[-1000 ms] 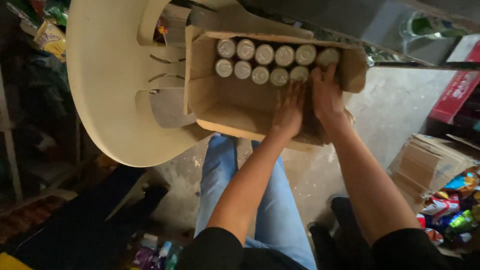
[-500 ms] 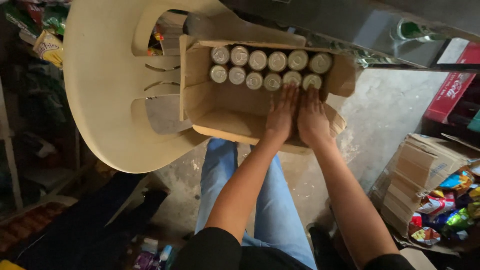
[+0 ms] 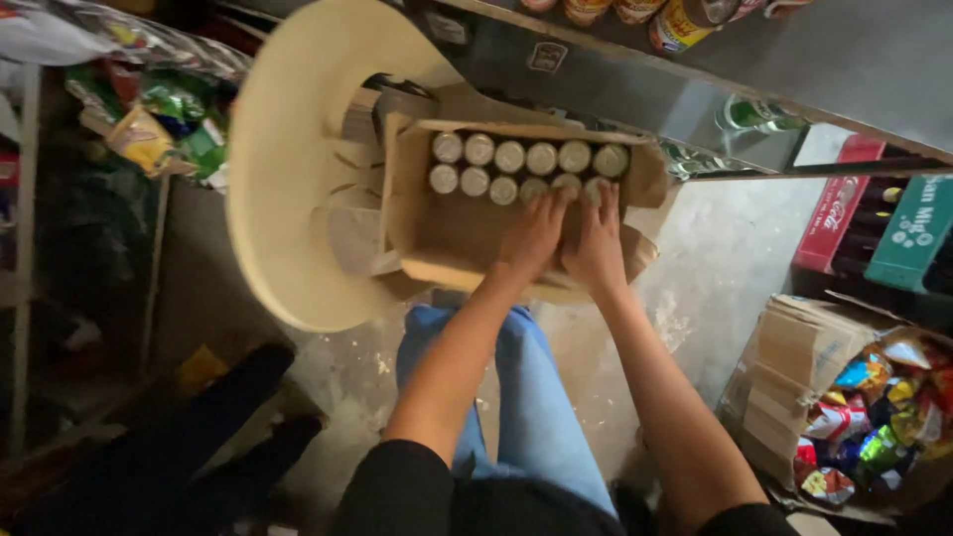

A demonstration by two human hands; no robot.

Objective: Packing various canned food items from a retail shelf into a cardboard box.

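We're looking down from the head view, going left to right. Far left, snack packets (image 3: 149, 129) are hanging off a rack, dark and cluttered below them. Next, a cream plastic chair (image 3: 288, 199) is carrying an open cardboard box (image 3: 447, 238) on its seat. Inside the box, cans (image 3: 526, 159) are standing upright in two rows along the far wall; near part of the box floor is showing bare.

Our left hand (image 3: 531, 238) is lying inside the box, palm down, fingers stretched toward the near row of cans, fingertips touching or just short of them; can't tell which. Grip: flat and spread, holding nothing that we can see. Our right hand (image 3: 596, 248) is lying just beside it, touching it, fingers reaching onto the right end of the near row. Grip: same, flat, nothing closed around a can as far as we can see.

Both forearms are running down to black sleeves, blue jeans (image 3: 516, 397) under them, concrete floor (image 3: 715, 268) around.

Further right, a red crate (image 3: 839, 208) and a green crate (image 3: 908, 233) are standing side by side. Lower right, a second carton (image 3: 794, 377) is sitting on the floor, full of coloured snack packets.
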